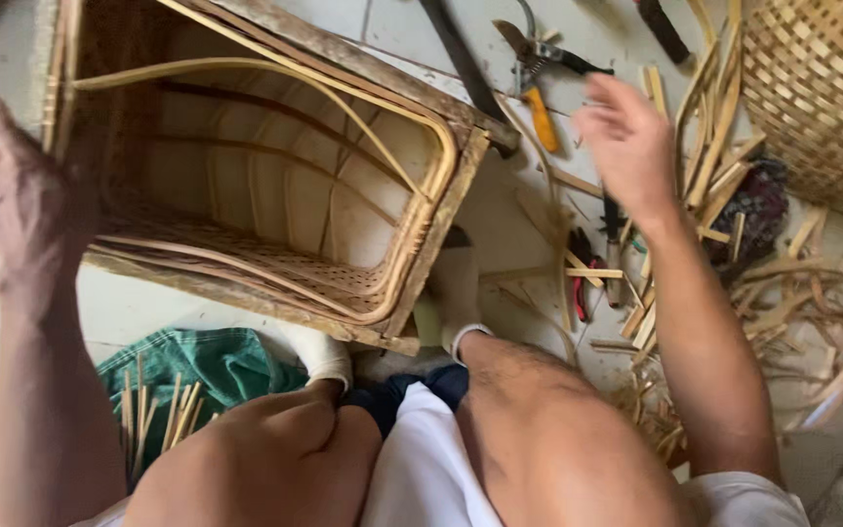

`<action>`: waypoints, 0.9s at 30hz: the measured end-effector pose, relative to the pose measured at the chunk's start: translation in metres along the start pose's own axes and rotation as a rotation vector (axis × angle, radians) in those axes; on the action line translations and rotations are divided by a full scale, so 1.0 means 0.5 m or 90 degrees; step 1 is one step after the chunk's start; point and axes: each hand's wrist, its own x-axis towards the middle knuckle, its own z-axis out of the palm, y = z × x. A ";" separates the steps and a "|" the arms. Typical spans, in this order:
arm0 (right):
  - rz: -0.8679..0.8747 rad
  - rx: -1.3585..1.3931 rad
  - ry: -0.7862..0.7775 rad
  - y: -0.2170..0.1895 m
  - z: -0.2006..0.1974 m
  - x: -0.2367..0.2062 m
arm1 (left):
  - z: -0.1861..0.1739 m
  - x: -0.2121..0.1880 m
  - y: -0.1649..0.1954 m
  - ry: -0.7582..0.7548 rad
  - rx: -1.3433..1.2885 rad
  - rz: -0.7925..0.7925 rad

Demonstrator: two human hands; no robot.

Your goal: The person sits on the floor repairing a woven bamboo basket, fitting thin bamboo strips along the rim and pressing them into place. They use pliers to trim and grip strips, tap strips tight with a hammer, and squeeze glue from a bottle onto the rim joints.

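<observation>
I have just one view, from the camera worn on the person's head, and it looks steeply down over the lap and knees onto a tiled floor. It sits close: forearms fill both lower sides of the frame. The left hand (26, 210) is at the left edge, its fingers against the side of a large rectangular woven basket (256, 185) that spans the upper left. The right hand (626, 141) is upper right, its fingers blurred, just right of the orange-handled pruning shears (539, 83). With no second view, nothing overlaps.
</observation>
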 end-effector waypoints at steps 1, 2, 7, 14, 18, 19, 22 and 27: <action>0.003 -0.005 0.073 0.015 -0.016 -0.017 | 0.007 -0.001 -0.006 0.041 0.000 0.032; 0.101 -0.082 0.073 0.031 -0.025 -0.043 | 0.016 -0.003 -0.012 0.100 0.042 0.073; 0.261 -0.176 -0.036 0.126 0.032 -0.228 | 0.048 -0.010 -0.032 0.214 0.038 0.137; 0.228 -0.115 -0.019 0.204 0.127 -0.383 | -0.001 -0.009 -0.002 0.051 -0.089 -0.006; 0.238 -0.120 0.080 0.184 0.109 -0.372 | -0.007 -0.046 0.009 0.024 -0.157 -0.066; 0.202 -0.126 0.098 0.178 0.102 -0.357 | -0.007 -0.055 0.006 0.016 -0.194 -0.095; 0.104 -0.104 0.135 0.162 0.088 -0.281 | -0.002 -0.077 -0.005 0.028 -0.111 -0.072; 0.019 -0.072 0.123 0.102 0.085 -0.026 | 0.009 -0.073 -0.018 0.016 -0.110 -0.107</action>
